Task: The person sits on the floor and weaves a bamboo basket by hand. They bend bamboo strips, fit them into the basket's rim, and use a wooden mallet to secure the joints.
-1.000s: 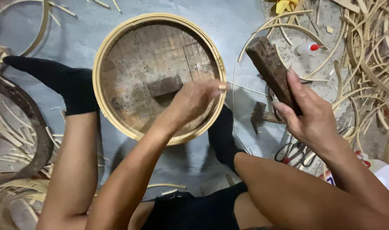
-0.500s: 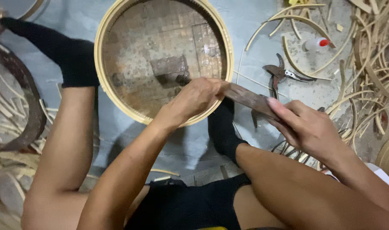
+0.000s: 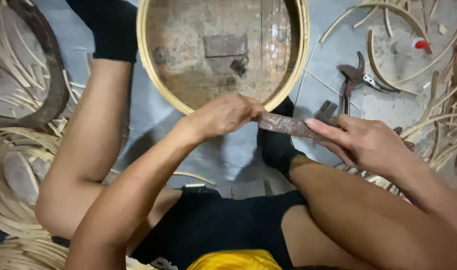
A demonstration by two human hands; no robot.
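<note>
A round bamboo hoop frame (image 3: 163,95) lies on the grey floor between my legs, which end in black socks. My left hand (image 3: 223,115) pinches the near rim of the hoop with closed fingers. My right hand (image 3: 363,142) grips a dark, rusty flat blade (image 3: 283,125), held nearly level with its tip against my left hand at the rim. Inside the hoop, a small dark block (image 3: 225,45) and a smaller dark piece (image 3: 238,66) rest on the floor.
Pliers (image 3: 351,80) lie on the floor right of the hoop. Curved bamboo strips (image 3: 393,15) pile at the right, coiled strips (image 3: 13,165) and a dark ring (image 3: 48,65) at the left. A small red-capped bottle (image 3: 418,44) sits at the far right.
My right hand has swung the blade down from upright to nearly level, bringing its tip to my left hand at the rim. The view has shifted closer.
</note>
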